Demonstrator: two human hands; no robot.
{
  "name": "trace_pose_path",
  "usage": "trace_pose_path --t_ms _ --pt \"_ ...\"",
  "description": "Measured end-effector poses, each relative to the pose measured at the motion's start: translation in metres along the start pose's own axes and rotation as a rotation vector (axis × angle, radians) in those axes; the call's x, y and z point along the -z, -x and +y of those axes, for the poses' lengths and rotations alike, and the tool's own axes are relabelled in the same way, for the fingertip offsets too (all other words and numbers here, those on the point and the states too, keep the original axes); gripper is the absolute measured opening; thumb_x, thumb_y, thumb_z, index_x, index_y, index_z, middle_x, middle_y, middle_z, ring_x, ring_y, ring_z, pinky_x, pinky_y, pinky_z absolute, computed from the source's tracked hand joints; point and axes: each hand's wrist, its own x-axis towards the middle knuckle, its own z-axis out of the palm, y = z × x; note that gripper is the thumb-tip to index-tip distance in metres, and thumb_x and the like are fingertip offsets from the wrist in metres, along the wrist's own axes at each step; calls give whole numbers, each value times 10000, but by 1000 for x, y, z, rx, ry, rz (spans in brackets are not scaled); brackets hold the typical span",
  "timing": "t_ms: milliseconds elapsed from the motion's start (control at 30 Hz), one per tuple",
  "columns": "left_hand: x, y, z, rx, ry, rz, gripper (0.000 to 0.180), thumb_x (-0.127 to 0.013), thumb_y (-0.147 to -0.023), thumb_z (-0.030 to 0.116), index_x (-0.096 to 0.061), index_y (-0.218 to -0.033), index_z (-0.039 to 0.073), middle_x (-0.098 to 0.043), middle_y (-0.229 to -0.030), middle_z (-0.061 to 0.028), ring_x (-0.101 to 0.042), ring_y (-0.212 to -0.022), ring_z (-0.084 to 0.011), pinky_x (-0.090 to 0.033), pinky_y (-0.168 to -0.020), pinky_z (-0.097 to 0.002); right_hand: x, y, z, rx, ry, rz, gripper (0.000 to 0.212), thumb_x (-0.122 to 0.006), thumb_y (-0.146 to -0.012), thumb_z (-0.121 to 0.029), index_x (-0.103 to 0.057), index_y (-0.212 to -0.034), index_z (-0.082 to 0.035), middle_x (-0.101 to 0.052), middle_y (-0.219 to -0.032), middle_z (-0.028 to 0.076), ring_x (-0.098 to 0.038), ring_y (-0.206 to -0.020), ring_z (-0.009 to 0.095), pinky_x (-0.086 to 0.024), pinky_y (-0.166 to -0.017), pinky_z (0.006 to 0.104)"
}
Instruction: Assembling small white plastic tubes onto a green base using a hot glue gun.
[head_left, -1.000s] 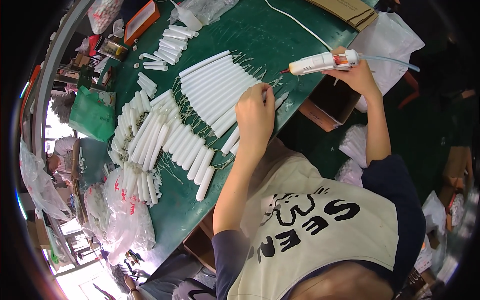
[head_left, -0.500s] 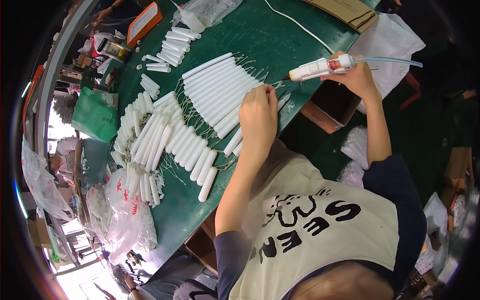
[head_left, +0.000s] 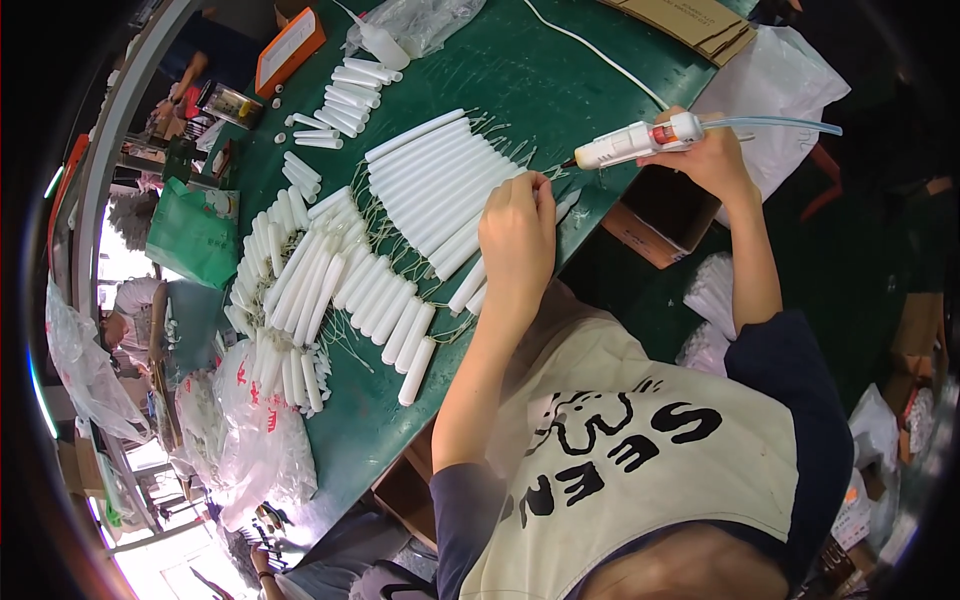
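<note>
My right hand point(head_left: 712, 162) grips a white hot glue gun point(head_left: 622, 146) with its dark nozzle pointing left. A translucent glue stick point(head_left: 775, 123) sticks out of its back end. My left hand point(head_left: 517, 240) is closed in a pinch close to the nozzle; what its fingertips hold is too small to make out. Beside that hand a row of slim white tubes point(head_left: 425, 185) lies side by side on the green table point(head_left: 395, 440). Thin cords point(head_left: 490, 127) trail from the tubes' ends. Part of the row is hidden behind my left hand.
More white tubes point(head_left: 305, 285) lie heaped to the left, with short ones point(head_left: 350, 95) further back. A squeeze bottle point(head_left: 383, 46), an orange box point(head_left: 287, 52) and a green bag point(head_left: 192, 235) are around them. An open carton point(head_left: 650, 235) stands below the table edge.
The glue gun has shifted slightly left and down, its nozzle nearer my left fingertips. My left hand stays in place. At the far upper left, another person's arm has moved.
</note>
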Motion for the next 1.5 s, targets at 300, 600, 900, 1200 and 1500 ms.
trace_pose_path --t_ms 300,600,900,1200,1500 --pt "0 1 -1 4 -8 -3 66 -585 -854 58 -590 -857 -7 -607 -746 -151 -578 -707 -315 -456 -623 -405 1 1 0 -47 9 -6 360 -842 -654 -300 -645 -847 -68 -654 -677 73 -633 -587 199 -470 -538 292" --pt "-1 1 -2 20 6 15 61 -583 -857 59 -589 -855 -2 -607 -745 -150 -583 -700 -313 -457 -621 -402 3 -2 -7 -22 15 0 363 -846 -646 -291 -644 -844 -63 -653 -675 94 -632 -581 238 -471 -529 299" --pt "-1 2 -1 55 72 53 51 -592 -855 54 -597 -866 4 -619 -749 -150 -603 -680 -309 -465 -596 -391 2 -1 -10 -31 -121 -1 342 -862 -627 -222 -642 -821 -46 -648 -672 95 -624 -581 211 -475 -544 289" --pt "-1 -1 0 87 159 58 57 -596 -865 59 -598 -885 6 -633 -778 -146 -621 -692 -293 -483 -607 -363 -4 6 -3 -149 -200 1 339 -857 -642 -168 -627 -851 -32 -652 -698 62 -615 -619 122 -477 -569 270" --pt "0 0 -4 50 94 79 51 -600 -864 62 -597 -874 12 -621 -755 -136 -604 -677 -289 -469 -602 -375 -4 7 1 -160 -338 8 325 -841 -674 -147 -620 -887 -39 -646 -724 37 -604 -652 95 -471 -585 254"
